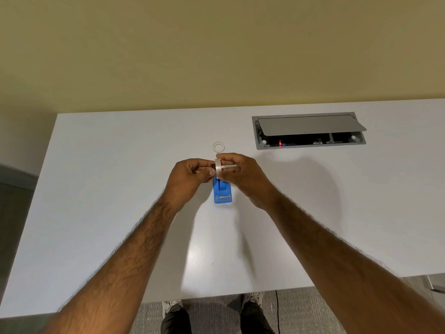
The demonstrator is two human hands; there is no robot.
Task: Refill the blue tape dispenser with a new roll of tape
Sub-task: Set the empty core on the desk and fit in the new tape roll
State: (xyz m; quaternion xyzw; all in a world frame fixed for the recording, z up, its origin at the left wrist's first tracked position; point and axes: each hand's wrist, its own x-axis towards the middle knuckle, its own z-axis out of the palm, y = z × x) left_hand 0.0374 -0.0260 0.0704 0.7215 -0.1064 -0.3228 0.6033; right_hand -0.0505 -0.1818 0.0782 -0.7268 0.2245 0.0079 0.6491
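**Both hands on tape roll above blue dispenser**

Head view, looking down at a white counter (120, 189). Left hand (190, 179) and right hand (243, 177) meet at centre, raised just over the far end of the blue tape dispenser (222, 192). The new tape roll (218, 168) is held on edge between them. Left fingers pinch a small black hub (213, 166) at the roll's left face; right fingers grasp the roll's rim and right side, with a short strip of tape (228, 167) running rightward under them. Whether the hub is seated in the roll: cannot tell.

Dispenser lies flat on the counter, cutter end nearest the person, its far end hidden by the hands.

An empty clear core ring (219, 147) lies flat on the counter just beyond the hands. Far right: recessed cable box (310, 131), lid ajar.
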